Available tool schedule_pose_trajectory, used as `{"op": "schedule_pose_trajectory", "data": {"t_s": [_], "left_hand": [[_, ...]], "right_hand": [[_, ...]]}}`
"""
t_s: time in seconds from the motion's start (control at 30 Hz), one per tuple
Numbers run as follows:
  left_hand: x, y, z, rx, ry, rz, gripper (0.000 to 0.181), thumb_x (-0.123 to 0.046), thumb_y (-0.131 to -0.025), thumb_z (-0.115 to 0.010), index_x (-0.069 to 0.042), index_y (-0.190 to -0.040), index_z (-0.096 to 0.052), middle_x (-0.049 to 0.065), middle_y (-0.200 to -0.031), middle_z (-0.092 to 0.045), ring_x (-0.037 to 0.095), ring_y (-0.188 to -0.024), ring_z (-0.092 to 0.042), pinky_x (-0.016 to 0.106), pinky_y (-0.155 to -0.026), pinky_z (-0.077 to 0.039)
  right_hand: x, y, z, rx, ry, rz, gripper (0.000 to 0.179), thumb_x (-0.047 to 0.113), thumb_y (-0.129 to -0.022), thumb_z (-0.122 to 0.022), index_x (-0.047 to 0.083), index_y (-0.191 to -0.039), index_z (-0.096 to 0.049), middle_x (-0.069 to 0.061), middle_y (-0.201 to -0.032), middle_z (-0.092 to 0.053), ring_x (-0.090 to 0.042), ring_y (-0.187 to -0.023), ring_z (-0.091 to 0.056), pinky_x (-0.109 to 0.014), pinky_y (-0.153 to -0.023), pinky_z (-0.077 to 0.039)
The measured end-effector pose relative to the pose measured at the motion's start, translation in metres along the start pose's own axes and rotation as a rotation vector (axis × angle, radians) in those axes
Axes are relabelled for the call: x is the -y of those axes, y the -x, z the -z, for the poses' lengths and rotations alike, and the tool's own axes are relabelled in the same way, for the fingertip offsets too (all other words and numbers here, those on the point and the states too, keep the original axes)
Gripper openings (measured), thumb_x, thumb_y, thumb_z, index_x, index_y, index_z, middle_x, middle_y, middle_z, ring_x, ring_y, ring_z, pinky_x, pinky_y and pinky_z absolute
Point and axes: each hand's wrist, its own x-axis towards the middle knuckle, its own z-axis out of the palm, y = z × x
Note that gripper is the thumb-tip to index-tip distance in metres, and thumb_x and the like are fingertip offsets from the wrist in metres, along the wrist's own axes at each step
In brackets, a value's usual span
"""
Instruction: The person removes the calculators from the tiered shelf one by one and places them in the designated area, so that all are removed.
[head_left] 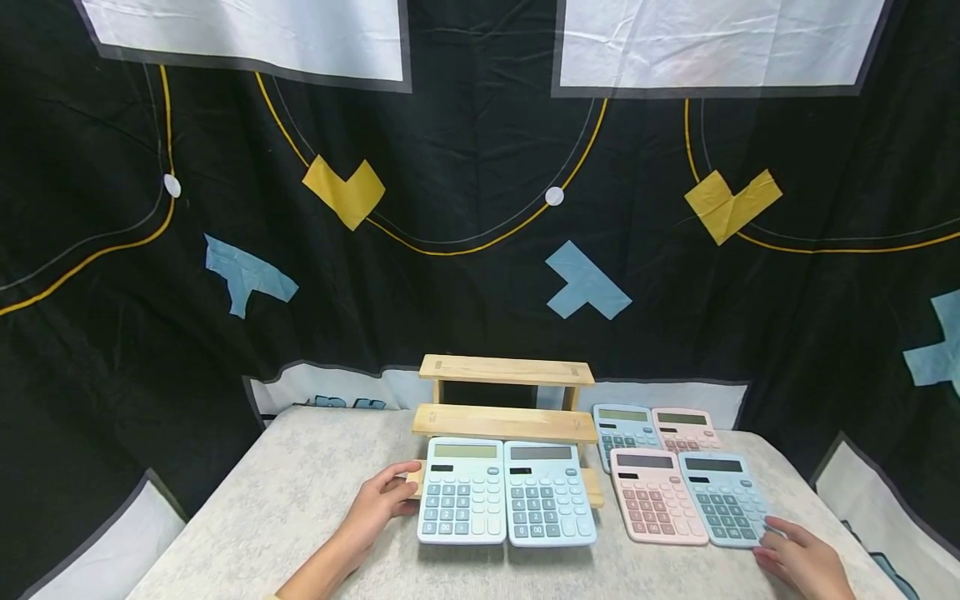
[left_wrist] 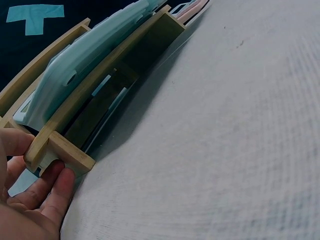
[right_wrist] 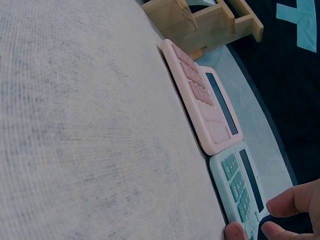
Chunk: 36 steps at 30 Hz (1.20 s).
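Observation:
My left hand point(head_left: 379, 502) grips the left end of the stepped wooden rack point(head_left: 510, 425), thumb over the low board and fingers beneath it in the left wrist view. Two light-blue calculators, a left one point(head_left: 461, 492) and a right one point(head_left: 550, 493), lean side by side on the rack's front. On the right, my right hand point(head_left: 802, 557) holds the lower right corner of a blue calculator point(head_left: 723, 500). Its thumb and fingertips are at that calculator's edges in the right wrist view. A pink calculator point(head_left: 657, 497) lies against it on the left.
Behind the front pair on the right are another blue calculator point(head_left: 626, 425) and a pink one point(head_left: 684, 425), partly covered. All stand on a pale cloth-covered table point(head_left: 315, 467). A black patterned curtain point(head_left: 450, 317) hangs close behind the rack.

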Motion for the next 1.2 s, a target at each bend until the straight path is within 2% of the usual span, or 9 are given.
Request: {"op": "schedule_pose_trajectory", "data": {"t_s": [0.2,0.3,0.5,0.8,0.97,1.2], "left_hand": [[0.000,0.000,0.001,0.011,-0.009,0.009,0.040,-0.017,-0.099,-0.062,-0.004,-0.137,-0.058,0.015,-0.117,-0.061,0.018,-0.099,-0.066,0.038,-0.085,-0.062],[0.001,0.000,0.001,0.020,-0.011,0.008,0.042,-0.018,-0.099,-0.062,-0.003,-0.137,-0.057,0.015,-0.117,-0.061,0.018,-0.100,-0.066,0.038,-0.086,-0.062],[-0.001,-0.001,0.000,0.019,-0.006,0.009,0.042,-0.019,-0.098,-0.064,-0.005,-0.137,-0.058,0.014,-0.117,-0.062,0.018,-0.100,-0.065,0.037,-0.087,-0.062],[0.001,-0.001,0.000,0.012,-0.012,0.001,0.041,-0.018,-0.097,-0.063,-0.005,-0.136,-0.059,0.014,-0.117,-0.060,0.018,-0.100,-0.065,0.037,-0.087,-0.061],[0.002,-0.001,0.000,-0.001,-0.015,-0.002,0.040,-0.015,-0.098,-0.062,-0.004,-0.136,-0.059,0.015,-0.118,-0.059,0.018,-0.099,-0.065,0.040,-0.087,-0.062],[0.002,-0.001,0.000,-0.006,-0.005,0.002,0.039,-0.015,-0.098,-0.062,-0.004,-0.136,-0.059,0.015,-0.117,-0.060,0.018,-0.098,-0.065,0.041,-0.087,-0.062]], "right_hand": [[-0.004,-0.003,0.002,0.004,0.001,0.011,0.063,0.019,-0.100,-0.048,-0.010,-0.152,-0.027,-0.040,-0.141,-0.037,-0.041,-0.102,-0.068,-0.054,-0.097,-0.055],[-0.006,-0.002,0.005,-0.003,-0.016,0.010,0.065,0.020,-0.100,-0.048,-0.008,-0.153,-0.026,-0.039,-0.142,-0.038,-0.035,-0.093,-0.071,-0.051,-0.091,-0.058],[-0.004,0.000,0.009,-0.025,-0.084,0.019,0.065,0.016,-0.100,-0.049,-0.008,-0.155,-0.023,-0.039,-0.136,-0.044,-0.022,-0.076,-0.071,-0.039,-0.072,-0.063],[0.020,0.029,0.008,-0.022,-0.120,0.061,0.064,0.013,-0.097,-0.050,-0.006,-0.154,-0.027,-0.037,-0.141,-0.039,-0.020,-0.076,-0.069,-0.028,-0.059,-0.061],[0.032,0.044,0.001,0.009,-0.100,0.101,0.061,0.012,-0.096,-0.052,-0.007,-0.151,-0.033,-0.037,-0.139,-0.042,-0.019,-0.078,-0.069,-0.031,-0.066,-0.062],[0.050,0.065,-0.004,0.159,-0.050,0.188,0.064,0.019,-0.098,-0.054,-0.009,-0.151,-0.030,-0.039,-0.145,-0.034,-0.016,-0.087,-0.070,-0.034,-0.078,-0.063]]}}
